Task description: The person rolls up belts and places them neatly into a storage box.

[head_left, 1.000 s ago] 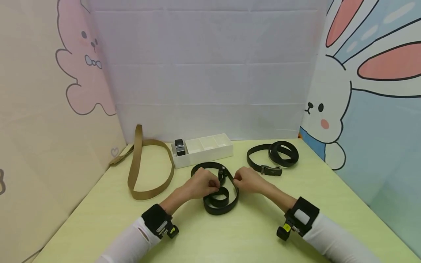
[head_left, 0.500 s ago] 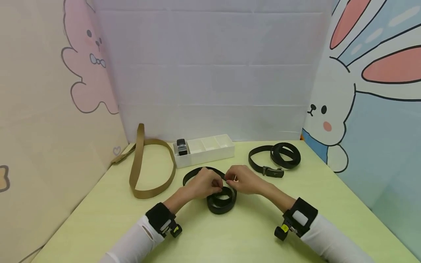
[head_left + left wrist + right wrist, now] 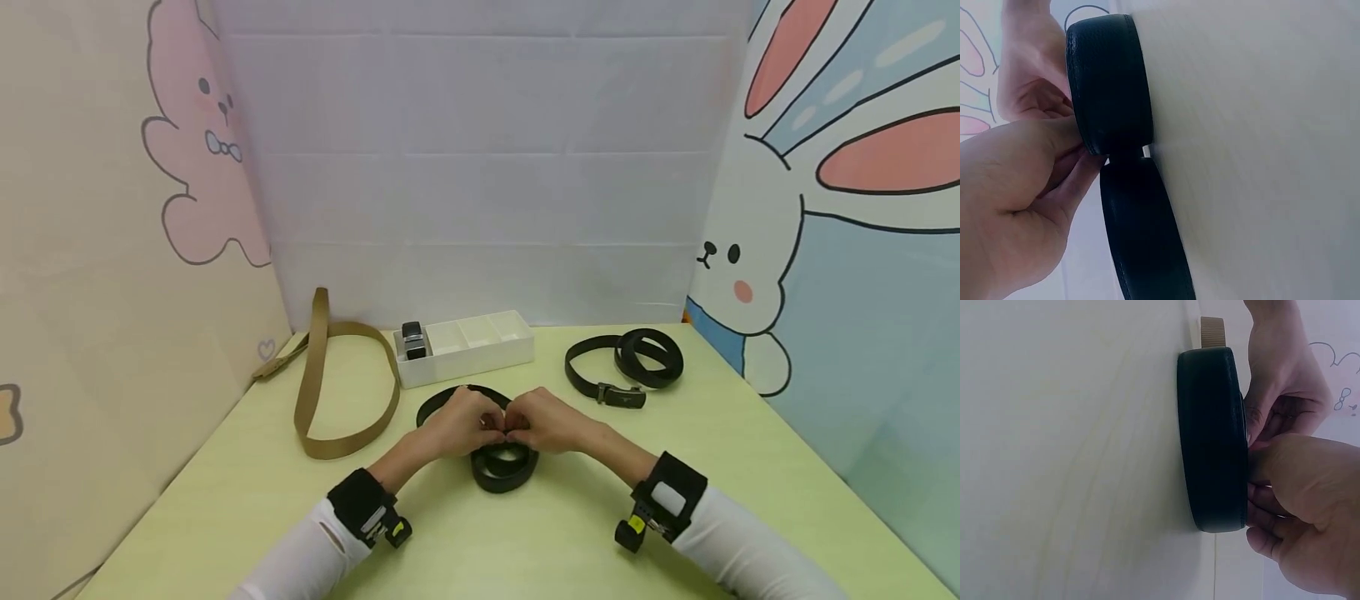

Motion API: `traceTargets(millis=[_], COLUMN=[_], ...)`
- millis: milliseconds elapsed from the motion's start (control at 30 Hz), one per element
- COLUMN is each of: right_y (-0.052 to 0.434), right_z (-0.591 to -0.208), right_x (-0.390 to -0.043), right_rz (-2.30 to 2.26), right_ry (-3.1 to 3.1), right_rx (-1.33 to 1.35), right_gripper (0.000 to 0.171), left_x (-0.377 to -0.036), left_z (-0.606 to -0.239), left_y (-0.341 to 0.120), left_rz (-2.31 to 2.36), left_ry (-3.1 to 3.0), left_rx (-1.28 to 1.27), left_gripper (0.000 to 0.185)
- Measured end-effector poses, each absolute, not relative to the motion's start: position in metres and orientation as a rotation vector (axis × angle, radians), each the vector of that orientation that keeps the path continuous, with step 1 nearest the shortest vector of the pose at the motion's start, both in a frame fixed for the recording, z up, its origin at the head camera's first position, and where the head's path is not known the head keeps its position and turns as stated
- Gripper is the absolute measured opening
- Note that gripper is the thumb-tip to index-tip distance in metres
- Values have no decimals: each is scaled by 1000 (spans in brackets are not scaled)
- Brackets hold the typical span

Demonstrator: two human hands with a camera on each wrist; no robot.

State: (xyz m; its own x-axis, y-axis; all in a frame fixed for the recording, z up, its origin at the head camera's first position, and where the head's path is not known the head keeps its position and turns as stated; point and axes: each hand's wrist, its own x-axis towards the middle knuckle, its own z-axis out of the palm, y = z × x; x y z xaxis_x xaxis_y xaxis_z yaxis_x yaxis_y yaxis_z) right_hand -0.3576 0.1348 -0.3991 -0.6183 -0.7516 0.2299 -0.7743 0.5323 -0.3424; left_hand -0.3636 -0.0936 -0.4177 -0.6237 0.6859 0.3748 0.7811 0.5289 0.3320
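Note:
A black belt [image 3: 501, 468] lies partly coiled on the yellow-green table [image 3: 525, 542] in the head view, a small coil near me and a looser loop [image 3: 442, 400] behind. My left hand [image 3: 463, 422] and right hand [image 3: 542, 421] meet knuckle to knuckle over the coil, fingers curled, both pinching the strap. The left wrist view shows the black strap [image 3: 1116, 87] on edge with my left fingers [image 3: 1066, 169] against it. In the right wrist view the coil [image 3: 1213, 437] stands on edge, my right fingers [image 3: 1266, 506] on its rim.
A tan webbing belt [image 3: 322, 392] loops at the left. A white divided tray [image 3: 468, 346] behind the hands holds a rolled dark belt [image 3: 412, 340] in its left cell. Another black belt with a buckle [image 3: 626, 367] lies at the right. Panel walls stand on three sides.
Both hands have come together over the belt. The coil near me has drawn tighter and smaller, and the right hand slid left to meet the left.

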Motion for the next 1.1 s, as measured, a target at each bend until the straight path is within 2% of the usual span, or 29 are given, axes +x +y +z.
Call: traceTargets(millis=[133, 333, 433, 567, 800, 900, 1100], right_y=[133, 134, 136, 139, 153, 158, 157], right_z=[-400, -395, -393, -392, -395, -394, -395], right_x=[-358, -355, -354, -356, -371, -381, -403], right_rz=[574, 392, 336, 276, 189, 209, 268], right_ry=[-2685, -2703, -2723, -2738, -2704, -2719, -2715], right_rx=[1357, 1303, 1262, 1239, 1163, 1120, 1068], right_gripper=[10, 12, 13, 14, 20, 25, 23], left_x=[-363, -353, -347, -344, -336, -327, -308], left_z=[-413, -406, -405, -408, -407, -402, -396], left_y=[-100, -108, -112, -116, -124, -122, -108], left_rz=[-667, -656, -667, -682, -653, -619, -554], left_ry=[-2545, -2696, -2804, -2834, -2778, -2792, -2731], left_rx=[-1168, -904, -880, -1023, -1223, -1334, -1616], left_gripper=[7, 9, 15, 26, 10, 15, 16])
